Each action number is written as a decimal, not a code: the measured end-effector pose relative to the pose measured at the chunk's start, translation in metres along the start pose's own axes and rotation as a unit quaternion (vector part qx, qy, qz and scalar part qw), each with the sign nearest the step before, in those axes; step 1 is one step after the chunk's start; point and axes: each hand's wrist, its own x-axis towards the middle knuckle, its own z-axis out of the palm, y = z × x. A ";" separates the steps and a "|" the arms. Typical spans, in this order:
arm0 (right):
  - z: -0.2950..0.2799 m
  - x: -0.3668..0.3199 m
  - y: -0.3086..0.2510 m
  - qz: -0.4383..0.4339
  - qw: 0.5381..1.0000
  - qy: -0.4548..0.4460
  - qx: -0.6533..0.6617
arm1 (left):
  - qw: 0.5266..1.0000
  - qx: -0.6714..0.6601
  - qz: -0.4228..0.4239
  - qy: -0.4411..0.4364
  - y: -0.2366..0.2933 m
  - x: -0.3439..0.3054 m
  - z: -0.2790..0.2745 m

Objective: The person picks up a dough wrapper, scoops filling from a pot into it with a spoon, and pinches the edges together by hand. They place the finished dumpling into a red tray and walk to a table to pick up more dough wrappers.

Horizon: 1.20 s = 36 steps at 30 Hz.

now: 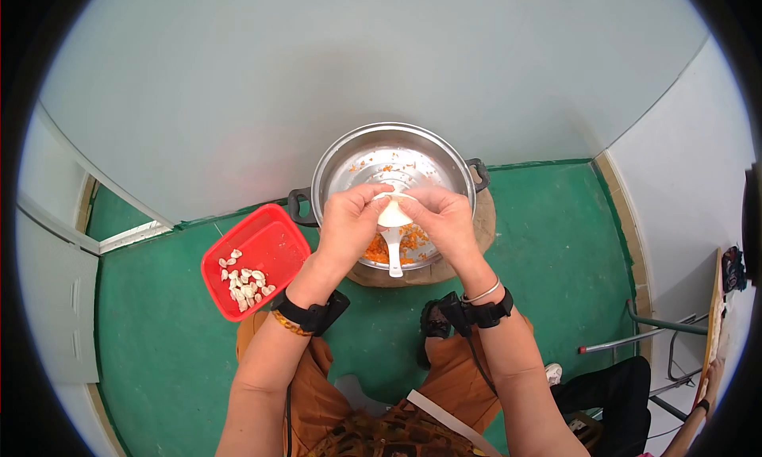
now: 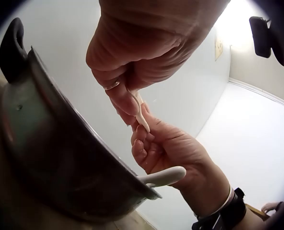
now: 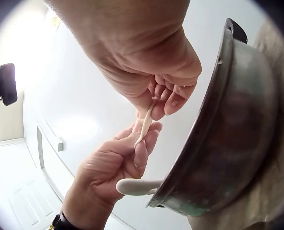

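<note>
A thin white dumpling wrapper (image 1: 394, 214) is held up over the pot between both hands, edge-on in the wrist views. My left hand (image 1: 349, 223) pinches its left side with thumb and fingers. The right hand (image 1: 448, 220) pinches the opposite side, fingertips close to the left ones. In the right wrist view the dough (image 3: 145, 125) looks like a narrow folded strip; any filling inside is hidden. Below the hands, a white spoon (image 1: 394, 255) leans with its handle over the near rim of the steel pot (image 1: 333, 159). Chopped orange filling (image 1: 413, 239) lies in the pot.
The two-handled pot stands on a round wooden block (image 1: 486, 219) beside a grey wall. To the left, a red plastic basin (image 1: 278, 247) holds several small shaped dumplings (image 1: 246, 289). Another seated person's leg (image 1: 611, 393) and a metal-framed table (image 1: 710, 330) are at the right.
</note>
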 end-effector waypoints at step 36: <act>0.004 0.005 0.012 -0.072 0.996 0.024 -0.037 | 0.992 -0.108 -0.057 -0.031 0.000 0.002 -0.008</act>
